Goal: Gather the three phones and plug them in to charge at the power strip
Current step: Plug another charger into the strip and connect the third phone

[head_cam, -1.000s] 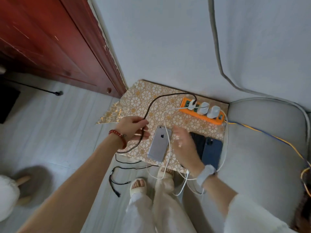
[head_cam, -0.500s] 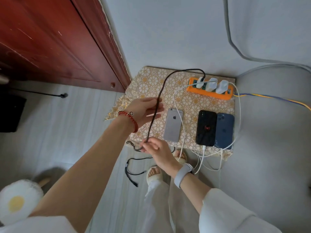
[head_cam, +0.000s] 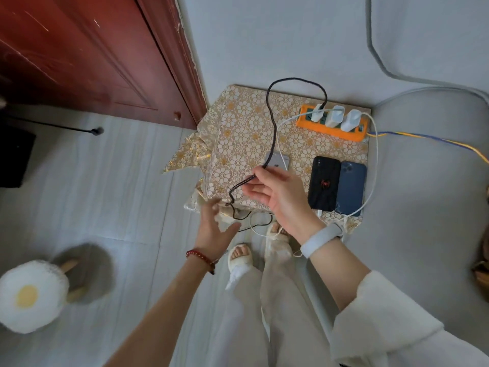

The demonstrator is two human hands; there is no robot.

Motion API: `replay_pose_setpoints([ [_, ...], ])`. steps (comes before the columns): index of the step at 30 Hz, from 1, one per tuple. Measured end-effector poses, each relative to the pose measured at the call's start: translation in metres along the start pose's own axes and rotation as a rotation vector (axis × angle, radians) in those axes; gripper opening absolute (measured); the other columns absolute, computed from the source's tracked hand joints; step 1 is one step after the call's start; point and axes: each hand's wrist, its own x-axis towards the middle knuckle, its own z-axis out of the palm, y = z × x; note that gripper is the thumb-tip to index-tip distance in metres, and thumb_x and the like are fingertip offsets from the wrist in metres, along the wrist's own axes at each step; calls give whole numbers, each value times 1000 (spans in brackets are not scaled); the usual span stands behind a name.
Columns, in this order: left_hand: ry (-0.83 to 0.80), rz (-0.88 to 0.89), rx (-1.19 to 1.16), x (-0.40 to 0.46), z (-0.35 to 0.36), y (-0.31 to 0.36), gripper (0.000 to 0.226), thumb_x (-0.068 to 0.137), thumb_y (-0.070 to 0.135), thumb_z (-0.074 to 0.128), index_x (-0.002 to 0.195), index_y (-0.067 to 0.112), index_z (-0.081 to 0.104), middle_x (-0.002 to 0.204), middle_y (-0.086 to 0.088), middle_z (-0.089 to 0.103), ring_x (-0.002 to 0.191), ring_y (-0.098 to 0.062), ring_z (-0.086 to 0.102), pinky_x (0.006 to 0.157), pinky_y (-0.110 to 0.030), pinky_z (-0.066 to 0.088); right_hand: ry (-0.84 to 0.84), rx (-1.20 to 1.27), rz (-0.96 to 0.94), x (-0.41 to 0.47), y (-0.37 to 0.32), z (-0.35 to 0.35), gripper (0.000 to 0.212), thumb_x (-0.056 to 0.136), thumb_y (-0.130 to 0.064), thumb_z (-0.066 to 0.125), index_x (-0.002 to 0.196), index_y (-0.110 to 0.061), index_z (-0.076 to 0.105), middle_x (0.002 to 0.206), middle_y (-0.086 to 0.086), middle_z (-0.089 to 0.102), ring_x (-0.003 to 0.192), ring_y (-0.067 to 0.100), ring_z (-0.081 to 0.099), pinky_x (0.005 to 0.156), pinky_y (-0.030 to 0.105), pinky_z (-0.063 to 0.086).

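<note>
While right hand [head_cam: 275,192] pinches black cable [head_cam: 272,128] above silver phone [head_cam: 277,160], left hand [head_cam: 214,226] hovers open at near surface [head_cam: 238,133] edge; black phone [head_cam: 325,187], blue phone [head_cam: 350,188] right, near power strip [head_cam: 332,126].

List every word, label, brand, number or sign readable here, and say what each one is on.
No words or numbers can be read anywhere.
Silver phone: its back shows a dark mark, mostly hidden by the right hand and too blurred to read.
Black phone: a small red spider-shaped emblem on its back, no lettering.
Blue phone: no marking visible.
Orange power strip: any print is too small to read.
</note>
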Motion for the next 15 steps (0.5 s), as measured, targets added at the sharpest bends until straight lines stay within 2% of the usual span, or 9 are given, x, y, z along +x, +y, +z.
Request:
replay_pose_setpoints([
  [2, 76, 128, 111, 7, 0, 7, 76, 77, 13, 68, 138, 12, 23, 144, -9, 30, 133, -21, 30, 107, -35, 30, -55, -13, 6, -6, 5, 6, 10, 86, -4, 56, 81, -4, 65, 69, 10, 69, 64, 24, 70, 72, 33, 60],
  [4, 52, 161, 243, 13, -1, 17, 53, 85, 16, 58, 133, 9, 37, 140, -13, 41, 126, -24, 41, 101, -27, 34, -93, 18, 17, -11, 8, 9, 11, 87, -5, 56, 81, -5, 65, 68, 9, 69, 67, 24, 70, 76, 35, 59],
  [5, 13, 103, 255, 14, -2, 22, 31, 90, 17, 51, 119, 9, 51, 125, -15, 54, 110, -25, 52, 90, -23, 40, -100, 45, 22, -12, 9, 8, 11, 88, -5, 54, 84, -4, 65, 71, 10, 69, 69, 24, 70, 79, 37, 58],
  [6, -34, 14, 181, 15, -2, 26, 19, 93, 17, 44, 100, 8, 59, 106, -15, 63, 92, -24, 58, 78, -24, 46, -94, 56, 16, -13, 9, 6, 12, 89, -6, 52, 87, -4, 64, 75, 11, 69, 72, 25, 70, 83, 39, 56],
  [8, -119, -160, -138, 12, -5, 32, 28, 96, 14, 37, 75, 10, 55, 83, -13, 66, 70, -19, 65, 64, -25, 57, -49, -17, -8, -12, 12, 0, 15, 90, -5, 50, 95, -5, 64, 86, 11, 70, 84, 26, 69, 89, 41, 54],
  [10, -167, -256, -457, 6, -13, 38, 29, 97, 16, 34, 74, 8, 51, 74, -11, 70, 61, -14, 69, 56, -21, 58, -11, -336, -63, -13, 20, -10, 25, 88, -1, 47, 104, -11, 64, 102, 8, 69, 97, 19, 65, 93, 34, 51],
  [12, -180, -242, -670, 3, -26, 43, 31, 97, 20, 32, 76, 8, 50, 66, -6, 73, 60, -15, 71, 52, -19, 57, -113, -662, -8, -20, 36, -18, 34, 83, -4, 44, 109, -17, 62, 112, 2, 64, 99, 6, 61, 86, 14, 47],
  [13, -167, -230, -765, 3, -34, 46, 32, 98, 21, 31, 75, 8, 50, 64, -5, 73, 59, -14, 71, 49, -17, 55, -201, -765, 87, -25, 46, -21, 32, 82, -8, 45, 107, -17, 63, 113, 5, 64, 98, 10, 61, 82, 13, 47],
  [15, -100, -224, -917, 7, -48, 51, 34, 98, 23, 30, 73, 10, 49, 61, -3, 72, 57, -12, 70, 43, -13, 52, -371, -971, 226, -34, 71, -29, 27, 78, -19, 49, 99, -15, 66, 106, 10, 68, 97, 25, 63, 84, 28, 48],
])
